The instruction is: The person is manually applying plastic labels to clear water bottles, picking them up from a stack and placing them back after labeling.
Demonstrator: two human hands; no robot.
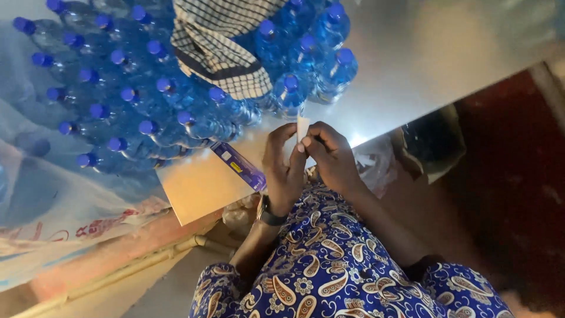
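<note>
Biggest thing here is the shiny metal table (424, 53), taking up most of the top of the view, with its near corner poking down toward the person. On it sits a big crowd of clear plastic bottles (126, 94) with blue caps, packed tight side by side and all capped; whatever is in them looks clear like water, but how full they are is hard to say. A few more of them stand as a smaller bunch further right, just behind the hands. A checked black-and-white cloth (220, 47) is draped over the top of the bottles in the middle.

Off to the left there's a pale plastic sack (53, 206) with red print, slumped below the table edge. Can't tell what's inside it.

Then a flat blue packet (240, 166) lies on the table near the corner, just beside the left hand (282, 171), which wears a dark wristwatch (269, 217).

Smallest bit: a little white strip (302, 126), held upright over the table edge right in front of the nearest bottles. Both hands meet on it, the right hand (332, 156) pinching it with thumb and fingertips, the left hand's fingers curled up against it.
</note>
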